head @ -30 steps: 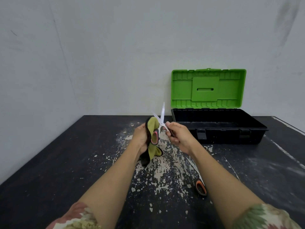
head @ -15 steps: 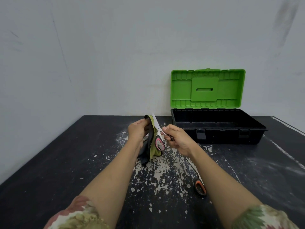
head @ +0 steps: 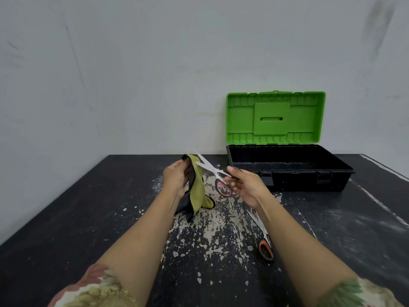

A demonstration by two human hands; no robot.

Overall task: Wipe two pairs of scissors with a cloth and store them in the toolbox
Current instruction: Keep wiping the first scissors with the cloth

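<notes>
- Above the scuffed black tabletop, at its centre: left hand gripped a yellow-green cloth with dark edging, fingers curled round its upper fold, the tail hanging down to the table.
- At 3 o'clock of the cloth, just beside it: pink-and-black-handled scissors with open steel blades, blades pointing to 10 o'clock, one blade touching the cloth. Right hand held the handle end, thumb and fingers pinching near the pivot.
- At 5 o'clock of the right hand, flat on the table and partly hidden by the forearm: orange-and-black-handled scissors, untouched.
- At 1 o'clock: black plastic toolbox with upright green lid, open; no scissors showed inside, though the floor was only partly visible.
- Progress, as judged: first pair under wiping; second pair not wiped; neither stored.
- Room: the toolbox's near wall stood close to the right hand, a rim to lift over. Wide bare table lay at 9 o'clock; the table's far edge met a pale wall.
</notes>
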